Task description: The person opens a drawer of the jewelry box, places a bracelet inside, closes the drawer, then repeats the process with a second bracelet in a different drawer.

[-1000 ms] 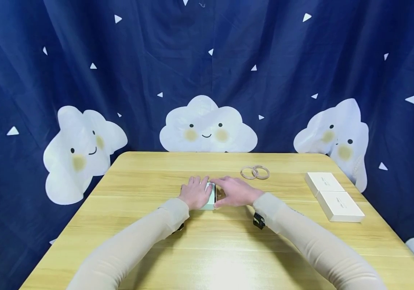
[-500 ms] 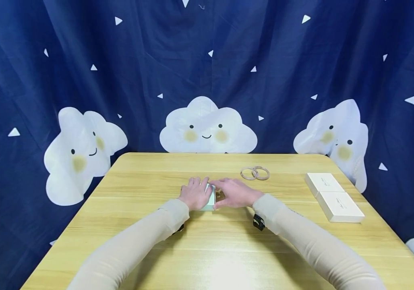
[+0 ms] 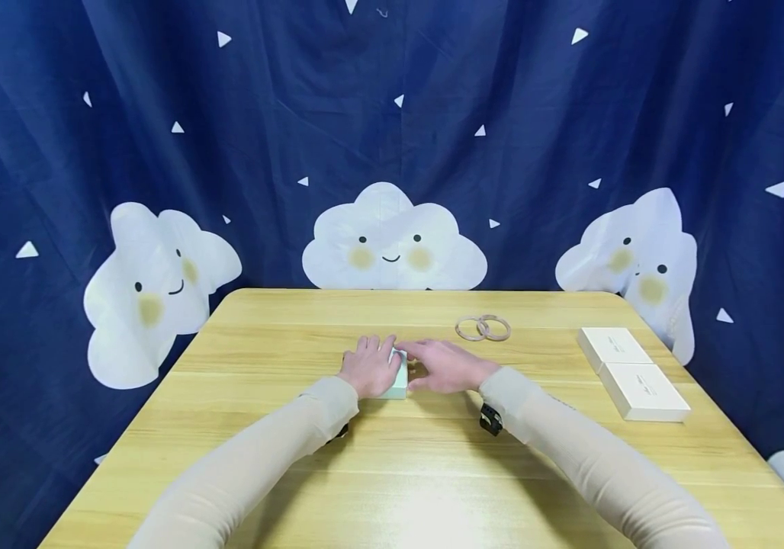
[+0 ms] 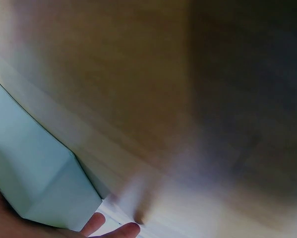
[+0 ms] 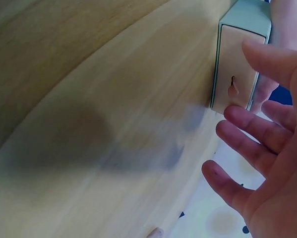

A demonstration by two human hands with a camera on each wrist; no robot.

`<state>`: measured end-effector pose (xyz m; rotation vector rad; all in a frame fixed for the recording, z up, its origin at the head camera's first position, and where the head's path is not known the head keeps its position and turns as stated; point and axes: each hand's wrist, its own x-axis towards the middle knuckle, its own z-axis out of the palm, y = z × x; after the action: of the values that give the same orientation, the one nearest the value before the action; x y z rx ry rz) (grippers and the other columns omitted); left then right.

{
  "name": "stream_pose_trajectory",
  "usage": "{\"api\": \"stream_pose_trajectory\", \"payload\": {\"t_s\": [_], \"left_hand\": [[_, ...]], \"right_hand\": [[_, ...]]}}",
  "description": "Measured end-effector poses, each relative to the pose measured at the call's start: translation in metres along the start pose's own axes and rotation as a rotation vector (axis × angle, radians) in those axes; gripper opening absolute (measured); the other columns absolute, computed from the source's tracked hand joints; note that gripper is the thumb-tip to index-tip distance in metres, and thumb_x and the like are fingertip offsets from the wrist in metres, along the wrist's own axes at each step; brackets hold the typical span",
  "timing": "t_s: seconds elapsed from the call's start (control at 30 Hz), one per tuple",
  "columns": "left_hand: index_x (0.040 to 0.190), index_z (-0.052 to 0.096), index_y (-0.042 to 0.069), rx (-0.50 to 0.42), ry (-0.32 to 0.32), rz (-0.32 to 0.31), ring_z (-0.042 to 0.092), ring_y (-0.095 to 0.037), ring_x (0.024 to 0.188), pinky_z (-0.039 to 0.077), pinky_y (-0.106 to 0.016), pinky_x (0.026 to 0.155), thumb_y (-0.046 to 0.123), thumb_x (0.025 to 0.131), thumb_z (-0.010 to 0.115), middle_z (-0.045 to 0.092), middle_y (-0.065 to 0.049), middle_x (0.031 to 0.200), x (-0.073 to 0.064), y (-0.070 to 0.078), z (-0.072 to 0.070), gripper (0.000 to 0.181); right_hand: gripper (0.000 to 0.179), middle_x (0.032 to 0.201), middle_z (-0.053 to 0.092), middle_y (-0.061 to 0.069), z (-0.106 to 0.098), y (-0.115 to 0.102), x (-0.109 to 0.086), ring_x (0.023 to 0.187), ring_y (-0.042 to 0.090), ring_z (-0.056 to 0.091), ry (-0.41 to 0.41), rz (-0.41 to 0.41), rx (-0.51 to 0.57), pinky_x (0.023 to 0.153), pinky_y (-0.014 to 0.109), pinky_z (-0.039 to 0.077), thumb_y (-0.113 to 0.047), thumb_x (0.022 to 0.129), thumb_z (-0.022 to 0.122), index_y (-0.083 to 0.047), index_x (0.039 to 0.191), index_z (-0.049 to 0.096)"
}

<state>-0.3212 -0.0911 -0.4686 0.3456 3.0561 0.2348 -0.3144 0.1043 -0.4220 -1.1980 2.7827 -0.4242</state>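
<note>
A pale green drawer-style box (image 3: 395, 390) lies on the table between both hands. My left hand (image 3: 370, 367) grips it from above and along its far side, hiding much of its top. In the left wrist view, the green side of the box (image 4: 34, 153) shows above that hand's edge. The box's pinkish end panel (image 5: 240, 54), with a small pull tab (image 5: 233, 89), sits level with the sleeve around it in the right wrist view. My right hand (image 3: 448, 366) faces that end, thumb and fingers spread, with nothing held between them.
Two overlapping pinkish rings (image 3: 470, 328) lie farther back on the wooden table (image 3: 282, 313). At the right stand two white boxes, one behind (image 3: 615, 345) and one in front (image 3: 644, 390). A dark blue curtain (image 3: 392, 137) with clouds hangs behind.
My right thumb has drawn slightly away from the box's end, which it overlapped before. The dark gap at that end is no longer seen. My left hand has stayed in place.
</note>
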Motion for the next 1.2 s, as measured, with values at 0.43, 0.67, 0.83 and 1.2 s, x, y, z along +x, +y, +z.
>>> {"api": "stream_pose_trajectory", "payload": {"t_s": [0.43,0.67,0.83,1.2], "left_hand": [[0.161,0.025,0.023,-0.016,0.005,-0.006,0.033,-0.035,0.144,0.041,-0.065,0.101,0.054,0.106,0.012,0.038,-0.014,0.157,0.000,0.003,-0.004,0.065],[0.161,0.026,0.021,-0.028,0.013,0.005,0.034,-0.036,0.143,0.041,-0.065,0.101,0.053,0.106,0.015,0.039,-0.015,0.156,-0.003,0.006,-0.008,0.064],[0.161,0.026,0.021,-0.031,0.010,0.013,0.034,-0.037,0.143,0.040,-0.066,0.102,0.052,0.106,0.015,0.039,-0.015,0.156,-0.005,0.006,-0.010,0.065],[0.161,0.025,0.018,-0.048,-0.023,0.026,0.031,-0.038,0.146,0.037,-0.069,0.103,0.051,0.107,0.017,0.036,-0.016,0.158,-0.012,0.003,-0.014,0.064]], "right_hand": [[0.075,0.139,0.062,0.009,0.000,-0.001,0.001,0.125,0.030,0.060,0.040,-0.006,-0.058,0.102,0.049,0.050,-0.036,0.091,0.075,-0.016,0.155,0.041],[0.075,0.129,0.067,0.007,0.000,0.001,0.001,0.115,0.025,0.063,0.046,-0.010,-0.049,0.098,0.045,0.051,-0.035,0.091,0.075,-0.016,0.155,0.041],[0.075,0.131,0.067,0.007,0.000,0.001,0.000,0.111,0.022,0.064,0.035,-0.008,-0.053,0.098,0.044,0.051,-0.036,0.091,0.075,-0.016,0.155,0.041],[0.074,0.140,0.062,0.008,-0.002,0.000,-0.004,0.119,0.026,0.062,0.039,-0.016,-0.079,0.101,0.045,0.051,-0.039,0.092,0.073,-0.018,0.155,0.040]]}}
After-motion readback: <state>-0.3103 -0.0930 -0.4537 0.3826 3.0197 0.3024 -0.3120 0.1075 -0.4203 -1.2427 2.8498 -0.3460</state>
